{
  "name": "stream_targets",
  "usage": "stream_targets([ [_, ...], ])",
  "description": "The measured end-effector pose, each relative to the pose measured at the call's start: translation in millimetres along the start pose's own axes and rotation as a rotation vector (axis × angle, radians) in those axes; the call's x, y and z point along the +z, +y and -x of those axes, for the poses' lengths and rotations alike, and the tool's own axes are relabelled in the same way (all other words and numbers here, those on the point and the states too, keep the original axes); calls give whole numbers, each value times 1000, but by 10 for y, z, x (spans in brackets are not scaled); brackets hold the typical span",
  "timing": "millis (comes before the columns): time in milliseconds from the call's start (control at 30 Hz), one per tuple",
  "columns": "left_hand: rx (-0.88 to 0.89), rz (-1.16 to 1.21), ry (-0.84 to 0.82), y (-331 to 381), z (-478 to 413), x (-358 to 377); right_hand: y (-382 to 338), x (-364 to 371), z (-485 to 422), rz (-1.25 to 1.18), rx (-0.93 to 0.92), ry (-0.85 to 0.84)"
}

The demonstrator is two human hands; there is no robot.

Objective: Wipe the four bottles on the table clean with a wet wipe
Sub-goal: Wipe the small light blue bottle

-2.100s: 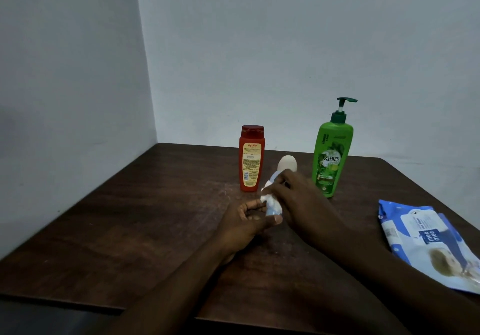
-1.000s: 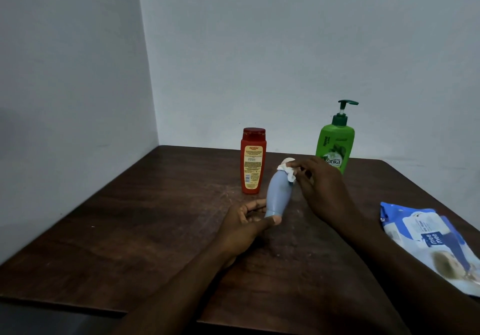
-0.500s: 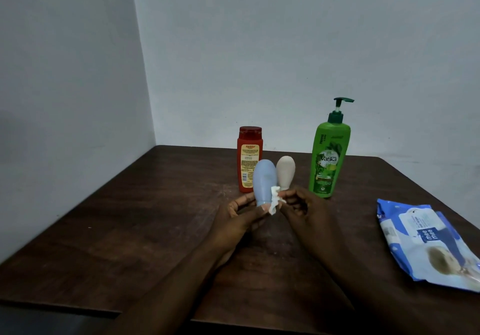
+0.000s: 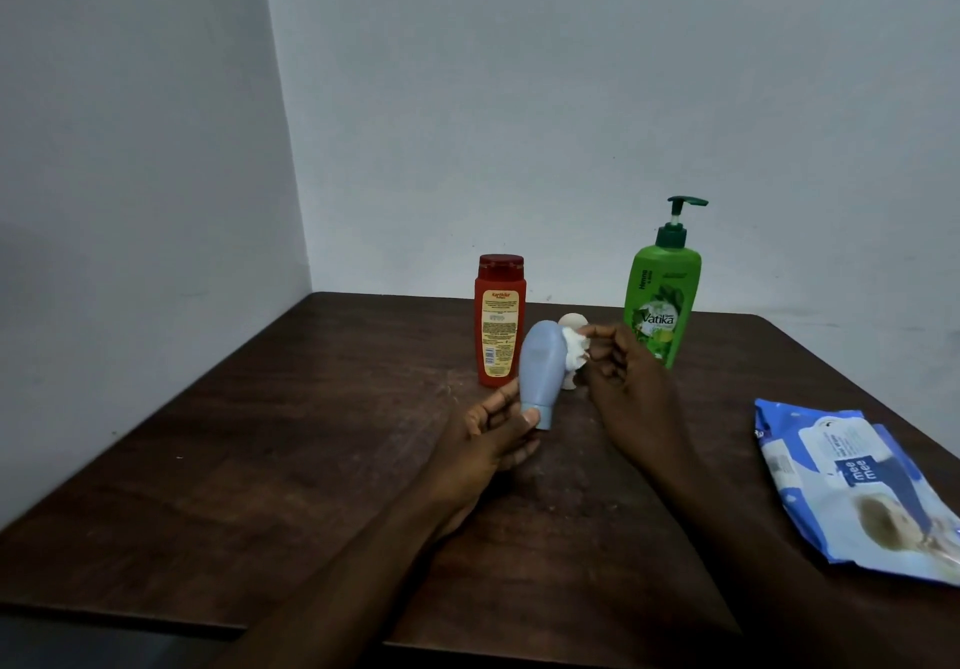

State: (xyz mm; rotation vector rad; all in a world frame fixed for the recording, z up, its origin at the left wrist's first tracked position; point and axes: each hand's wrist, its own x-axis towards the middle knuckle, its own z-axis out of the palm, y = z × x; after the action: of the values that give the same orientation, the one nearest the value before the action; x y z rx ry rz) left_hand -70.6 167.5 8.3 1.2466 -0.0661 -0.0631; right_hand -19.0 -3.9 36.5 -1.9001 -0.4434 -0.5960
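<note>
The desk is dark wood with visible grain, matt and scuffed pale near its middle. The blue bottle is smooth matt plastic. The red bottle and green pump bottle are glossier plastic with printed labels. The wet wipe is soft, crumpled white cloth. The wipes pack is shiny, wrinkled plastic film.

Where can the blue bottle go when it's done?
The table's left half, from the wall side to the red bottle, is bare. It's crowded between the red bottle and green pump bottle, where the white bottle stands; the wipes pack fills the right.
</note>
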Motion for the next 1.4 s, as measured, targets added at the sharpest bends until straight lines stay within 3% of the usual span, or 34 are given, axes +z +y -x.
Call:
stream_targets([
  [300, 27, -23, -42, 43, -18, 42, -131, -25, -308, -61, 2, -69],
  [867, -28, 57, 18, -32, -98, 40, -78, 18, 262, 283, -415, -132],
  [1033, -39, -49, 39, -25, -99, 55, -27, -23, 367, 371, -489, -151],
  [1400, -37, 1, -69, -58, -60, 38, -128, -1, 163, 404, -438, -154],
])
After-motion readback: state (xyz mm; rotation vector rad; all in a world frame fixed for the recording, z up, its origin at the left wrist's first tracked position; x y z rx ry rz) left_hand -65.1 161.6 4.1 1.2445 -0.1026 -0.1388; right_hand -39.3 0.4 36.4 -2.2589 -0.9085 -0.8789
